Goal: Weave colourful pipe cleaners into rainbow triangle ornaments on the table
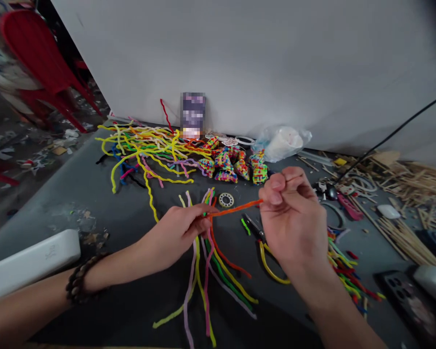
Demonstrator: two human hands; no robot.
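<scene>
My left hand [183,225] pinches a bundle of pipe cleaners [208,286] near its upper end. Pink, lilac, yellow, green and orange strands fan down from it over the dark table. An orange pipe cleaner [236,209] runs taut from the bundle to my right hand [294,218], whose closed fingers grip its far end. Scissors with yellow handles [267,264] lie beneath and beside my right hand, partly hidden by it. Just beyond the bundle rests a small round ring [225,199], with a short green piece [245,226] near the scissors.
Loose pipe cleaners [141,150] are heaped at the back left, beside several multicoloured woven pieces [225,165]. A plastic bag with a white roll [285,143] stands behind. Wooden sticks [392,232], cut scraps [345,271] and a phone [407,295] lie right; a white case [32,254] lies left.
</scene>
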